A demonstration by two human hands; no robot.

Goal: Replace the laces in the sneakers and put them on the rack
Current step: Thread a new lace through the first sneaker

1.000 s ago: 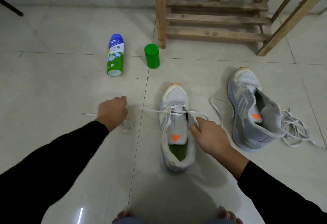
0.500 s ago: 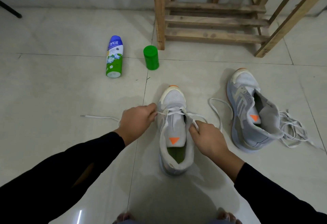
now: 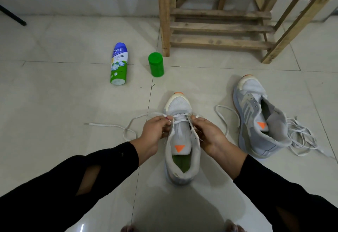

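Observation:
A grey and white sneaker (image 3: 180,107) with an orange toe tip stands on the floor in front of me, toe pointing away. A white lace (image 3: 113,126) runs through its lowest eyelets and trails left in a loop. My left hand (image 3: 155,131) pinches the lace at the sneaker's left eyelets. On the other side my right hand (image 3: 207,133) pinches the lace end by the right eyelets. The second sneaker (image 3: 259,120) lies to the right, unlaced, beside a tangle of white laces (image 3: 300,136). The wooden rack (image 3: 219,28) stands at the back.
A blue and green powder bottle (image 3: 118,64) lies on the tiles at left, with a green cap (image 3: 155,64) upright beside the rack's front leg. A black stand leg (image 3: 12,15) crosses the far left. My toes show at the bottom edge.
My left hand came in from the left, where it had pulled the lace out, and now grips at the sneaker's eyelets. My right hand shifted slightly forward.

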